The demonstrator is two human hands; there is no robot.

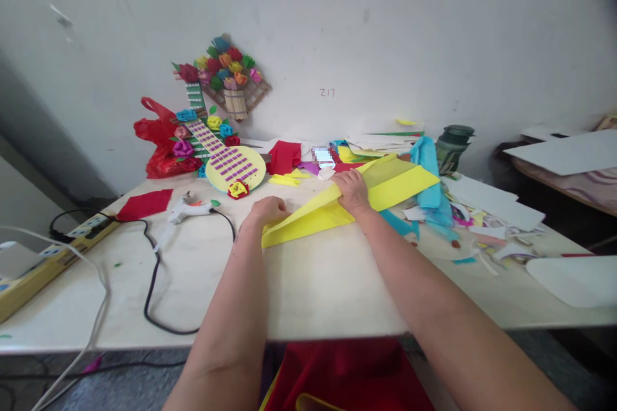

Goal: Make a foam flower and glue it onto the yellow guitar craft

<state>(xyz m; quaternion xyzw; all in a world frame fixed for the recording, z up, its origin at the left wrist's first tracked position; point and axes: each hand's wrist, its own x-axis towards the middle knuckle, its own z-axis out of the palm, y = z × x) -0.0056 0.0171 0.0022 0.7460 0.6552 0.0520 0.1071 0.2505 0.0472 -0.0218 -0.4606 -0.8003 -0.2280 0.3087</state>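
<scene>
A long yellow sheet of crepe paper [313, 223], folded lengthwise, stretches slantwise over the middle of the table. Its left end is pinched in my left hand [270, 210], whose fingertips are partly hidden behind the paper. My right hand [353, 192] grips the upper fold near the middle, with the fingers curled over it. Beyond my right hand the sheet opens into two layers, and its far end reaches the blue crepe paper [425, 167].
To the left lie a glue gun [186, 209], its black cord, a red paper piece [144, 204] and a power strip [91, 231]. Behind stand a paper guitar [236, 164] with flowers and a phone [324, 156]. Paper scraps [496, 241] and a green bottle [453, 148] are right.
</scene>
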